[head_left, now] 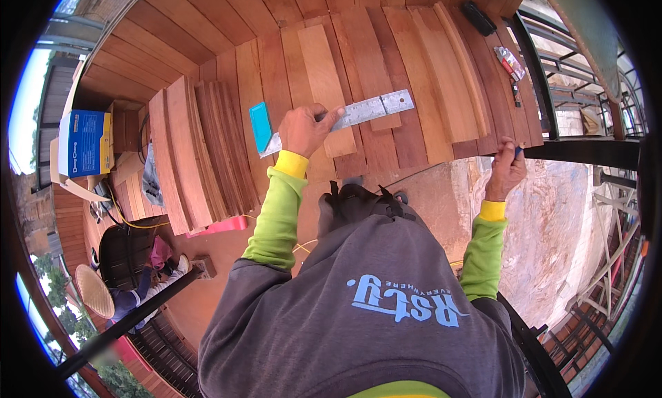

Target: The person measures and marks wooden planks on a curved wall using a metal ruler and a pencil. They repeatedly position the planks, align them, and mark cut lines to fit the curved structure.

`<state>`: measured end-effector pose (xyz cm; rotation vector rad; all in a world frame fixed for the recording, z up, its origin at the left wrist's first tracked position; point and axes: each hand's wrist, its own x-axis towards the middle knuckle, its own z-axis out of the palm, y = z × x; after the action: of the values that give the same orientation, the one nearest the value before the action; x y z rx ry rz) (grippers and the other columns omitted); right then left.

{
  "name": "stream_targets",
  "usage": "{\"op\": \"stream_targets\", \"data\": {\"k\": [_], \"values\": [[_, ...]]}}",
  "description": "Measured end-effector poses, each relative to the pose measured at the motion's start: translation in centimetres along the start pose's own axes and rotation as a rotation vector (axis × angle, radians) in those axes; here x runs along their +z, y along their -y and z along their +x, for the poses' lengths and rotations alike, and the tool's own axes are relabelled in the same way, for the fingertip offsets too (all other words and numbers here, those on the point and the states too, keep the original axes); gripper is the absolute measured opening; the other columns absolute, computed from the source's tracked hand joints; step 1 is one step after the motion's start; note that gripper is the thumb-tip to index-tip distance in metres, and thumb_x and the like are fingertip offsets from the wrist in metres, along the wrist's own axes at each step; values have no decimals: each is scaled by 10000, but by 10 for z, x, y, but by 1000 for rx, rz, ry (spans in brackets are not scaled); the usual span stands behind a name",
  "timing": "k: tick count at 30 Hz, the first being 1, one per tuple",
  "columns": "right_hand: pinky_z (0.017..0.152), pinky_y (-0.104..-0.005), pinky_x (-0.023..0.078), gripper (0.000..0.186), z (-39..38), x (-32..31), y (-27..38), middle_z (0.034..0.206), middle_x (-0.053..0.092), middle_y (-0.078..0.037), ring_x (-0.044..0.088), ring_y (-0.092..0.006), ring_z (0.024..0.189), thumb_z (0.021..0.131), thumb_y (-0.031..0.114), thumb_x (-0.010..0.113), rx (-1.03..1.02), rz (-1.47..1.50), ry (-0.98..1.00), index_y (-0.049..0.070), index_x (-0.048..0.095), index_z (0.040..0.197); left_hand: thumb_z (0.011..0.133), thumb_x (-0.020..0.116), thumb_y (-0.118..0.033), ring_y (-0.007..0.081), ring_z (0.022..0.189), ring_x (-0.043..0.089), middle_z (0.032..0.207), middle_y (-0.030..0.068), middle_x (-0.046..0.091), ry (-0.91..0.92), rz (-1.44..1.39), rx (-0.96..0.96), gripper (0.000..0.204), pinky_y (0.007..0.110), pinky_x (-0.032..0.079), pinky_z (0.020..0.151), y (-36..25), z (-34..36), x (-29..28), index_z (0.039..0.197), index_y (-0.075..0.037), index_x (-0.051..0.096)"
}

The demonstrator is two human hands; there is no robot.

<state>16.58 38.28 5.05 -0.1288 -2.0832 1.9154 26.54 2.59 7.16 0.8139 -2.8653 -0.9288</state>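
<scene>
My left hand point(303, 130) is closed on a try square point(376, 108) with a silver marked blade and a teal stock. Its blade points right over the wooden boards, and my fingers cover its middle part. Beneath it lies a pale board point(317, 50) on top of other reddish planks. Out to the right, at the near edge of the boards, my right hand point(507, 169) is pinched around a small dark blue object point(518, 152). Most of that object is hidden by the fingers, so its kind does not show.
Stacked planks point(181, 150) stand left of my left hand. Beyond them is a blue and yellow box point(86, 143). A black case point(478, 17) and a crumpled tube point(509, 63) lie at the far right. A person in a woven hat point(94, 291) is low at the left, past a dark rail.
</scene>
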Motion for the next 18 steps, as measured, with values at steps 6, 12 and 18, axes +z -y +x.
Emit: {"op": "stream_targets", "data": {"k": [6, 12, 18], "values": [[567, -270, 447, 196, -72, 64, -15, 675, 588, -78, 545, -103, 620, 936, 180, 602, -98, -315, 407, -12, 637, 951, 795, 659, -561, 301, 570, 624, 583, 120, 618, 57, 104, 88, 472, 398, 474, 544, 12, -8, 32, 742, -95, 722], [523, -298, 440, 209, -83, 101, -28, 595, 563, -70, 541, -117, 555, 928, 177, 598, 124, -320, 471, -16, 614, 849, 794, 689, -527, 259, 520, 613, 511, 67, 594, 52, 59, 128, 456, 368, 467, 527, 31, -9, 34, 698, -82, 701], [523, -326, 434, 208, -90, 111, -46, 601, 569, -133, 548, -167, 542, 903, 155, 596, 214, -318, 441, -24, 604, 795, 778, 698, -514, 319, 644, 649, 736, 110, 673, 97, 38, 144, 425, 404, 492, 573, 35, -12, 31, 862, -98, 715]]}}
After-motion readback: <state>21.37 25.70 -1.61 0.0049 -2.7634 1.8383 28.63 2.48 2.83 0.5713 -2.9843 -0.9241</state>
